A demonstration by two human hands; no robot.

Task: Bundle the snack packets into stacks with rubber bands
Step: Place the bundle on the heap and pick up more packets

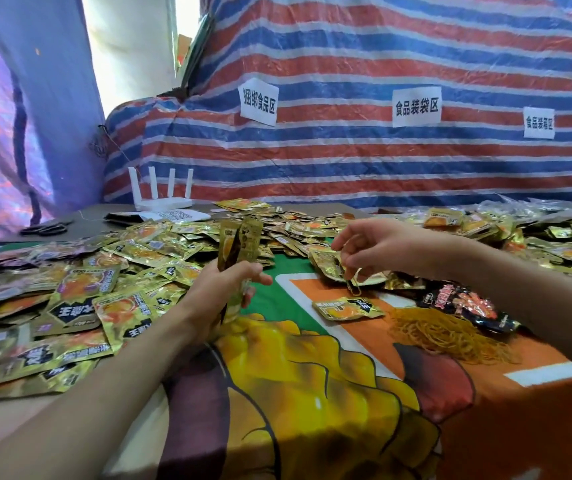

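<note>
- At the far left, a wide heap of loose gold snack packets [70, 299] covers the surface [312, 375]. None of them shows a band, so most of the work appears to be still ahead.
- Behind that heap lie a pair of scissors [47, 229] and a white router [161, 199], both well apart from the hands.
- The left hand [222, 292] holds a small stack of packets [239, 244] upright over the printed cloth, with its grip curled round the stack's lower half. No band can be seen on this stack yet.
- The right hand [378, 251] hovers over more loose packets near the middle. Its grip is pinching what looks like a single rubber band [355, 287], which hangs as a small loop below the fingertips.
- Just below that loop, one lone packet [346, 308] lies flat on the cloth.
- Further right, a tangled pile of rubber bands [450, 336] sits beside a dark packet [468, 303], so plenty of bands are to hand.
- Along the far right edge, more packets [485, 230] are heaped up. Whether any of these are already bundled cannot be told.
- Judged from this, the step in hand is the banding of one gathered stack, and the task looks to be at an early stage.
</note>
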